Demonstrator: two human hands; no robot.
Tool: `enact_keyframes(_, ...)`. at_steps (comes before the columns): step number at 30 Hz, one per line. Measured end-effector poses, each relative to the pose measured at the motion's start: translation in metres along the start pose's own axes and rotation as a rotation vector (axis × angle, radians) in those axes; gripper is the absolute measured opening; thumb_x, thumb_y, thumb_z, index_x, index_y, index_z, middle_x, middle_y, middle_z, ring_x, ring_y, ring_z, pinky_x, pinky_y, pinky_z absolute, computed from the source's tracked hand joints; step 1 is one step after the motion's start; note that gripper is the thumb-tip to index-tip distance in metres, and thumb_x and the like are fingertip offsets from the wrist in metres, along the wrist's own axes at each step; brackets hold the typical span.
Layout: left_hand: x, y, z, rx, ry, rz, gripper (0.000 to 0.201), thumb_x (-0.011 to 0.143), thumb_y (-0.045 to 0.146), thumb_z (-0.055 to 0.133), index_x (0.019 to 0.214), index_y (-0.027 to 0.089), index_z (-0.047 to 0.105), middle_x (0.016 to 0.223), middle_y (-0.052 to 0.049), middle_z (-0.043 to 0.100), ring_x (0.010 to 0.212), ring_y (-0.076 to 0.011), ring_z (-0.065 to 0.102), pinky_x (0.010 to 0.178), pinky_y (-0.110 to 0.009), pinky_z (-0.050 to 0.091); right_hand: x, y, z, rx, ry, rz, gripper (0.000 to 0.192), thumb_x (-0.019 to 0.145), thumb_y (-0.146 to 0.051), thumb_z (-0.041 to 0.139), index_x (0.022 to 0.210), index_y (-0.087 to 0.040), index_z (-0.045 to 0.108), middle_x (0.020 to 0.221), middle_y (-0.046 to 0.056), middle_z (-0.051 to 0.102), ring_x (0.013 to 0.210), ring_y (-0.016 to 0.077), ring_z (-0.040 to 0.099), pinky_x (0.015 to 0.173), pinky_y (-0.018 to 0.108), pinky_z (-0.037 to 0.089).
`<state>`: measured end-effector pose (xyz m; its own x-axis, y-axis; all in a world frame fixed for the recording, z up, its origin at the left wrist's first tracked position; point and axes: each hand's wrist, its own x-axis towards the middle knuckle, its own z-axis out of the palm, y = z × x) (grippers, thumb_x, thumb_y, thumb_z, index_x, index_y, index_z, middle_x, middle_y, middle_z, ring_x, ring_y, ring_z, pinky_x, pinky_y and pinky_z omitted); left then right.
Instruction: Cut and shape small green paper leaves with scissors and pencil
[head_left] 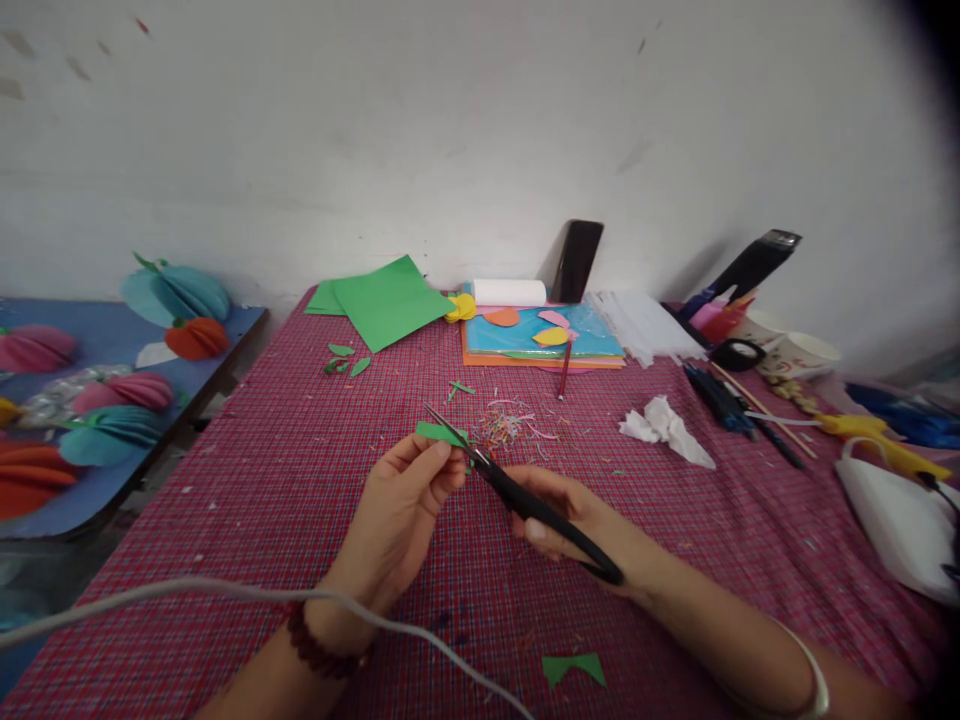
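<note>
My left hand [409,500] pinches a small strip of green paper [441,433] between thumb and fingers. My right hand [559,510] is closed around the black handles of a pair of scissors [525,503]. The scissor blades point up and left and lie across the green strip, close to my left fingertips. Whether the blades are cutting into the paper I cannot tell. Just beyond the blades is a heap of thin paper shreds [514,428]. A green offcut [574,670] with a curved notch rests near the front of the table.
Green sheets [394,305] and small leaf-shaped green pieces [361,367] lie at the back left. A phone [579,262] leans on the wall behind stacked coloured paper [480,340]. Crumpled tissue [666,430] and a yellow glue gun [885,445] are rightward. A white cable [247,592] crosses in front.
</note>
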<state>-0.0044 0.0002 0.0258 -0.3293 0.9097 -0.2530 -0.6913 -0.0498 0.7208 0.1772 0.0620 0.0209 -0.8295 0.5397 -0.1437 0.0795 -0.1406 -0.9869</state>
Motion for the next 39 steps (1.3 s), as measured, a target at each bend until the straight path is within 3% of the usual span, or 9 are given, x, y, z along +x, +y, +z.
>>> enact_keyframes(14, -0.0017, -0.0001, 0.0018, 0.017, 0.030, 0.114, 0.012, 0.073, 0.019, 0.071, 0.076, 0.017, 0.060, 0.069, 0.001, 0.066, 0.066, -0.0099, 0.063, 0.062, -0.021, 0.053, -0.0009, 0.0007, 0.0041, 0.061, -0.006, -0.033, 0.047, 0.075, -0.039, 0.071, 0.115, -0.017, 0.057, 0.073, -0.002, 0.045, 0.056, 0.0063, 0.034, 0.048, 0.020, 0.027)
enact_keyframes(28, 0.0005, -0.0006, 0.0018, -0.003, 0.041, 0.106, 0.010, 0.074, 0.020, 0.071, 0.075, 0.017, 0.061, 0.068, 0.001, 0.066, 0.064, -0.0089, 0.063, 0.062, -0.020, 0.053, -0.0012, 0.0037, 0.0062, 0.023, 0.051, 0.027, 0.053, 0.074, -0.039, 0.071, 0.119, -0.016, 0.055, 0.068, -0.003, 0.045, 0.052, 0.0051, 0.030, 0.044, 0.020, 0.025)
enact_keyframes(39, -0.0001, 0.0007, 0.0023, 0.031, 0.052, 0.102, 0.011, 0.074, 0.020, 0.071, 0.073, 0.016, 0.060, 0.066, 0.001, 0.066, 0.062, -0.0093, 0.062, 0.060, -0.020, 0.052, -0.0019, -0.0005, 0.0056, -0.020, 0.047, 0.016, 0.049, 0.075, -0.036, 0.070, 0.119, -0.017, 0.058, 0.078, 0.000, 0.054, 0.057, 0.0065, 0.037, 0.051, 0.021, 0.031)
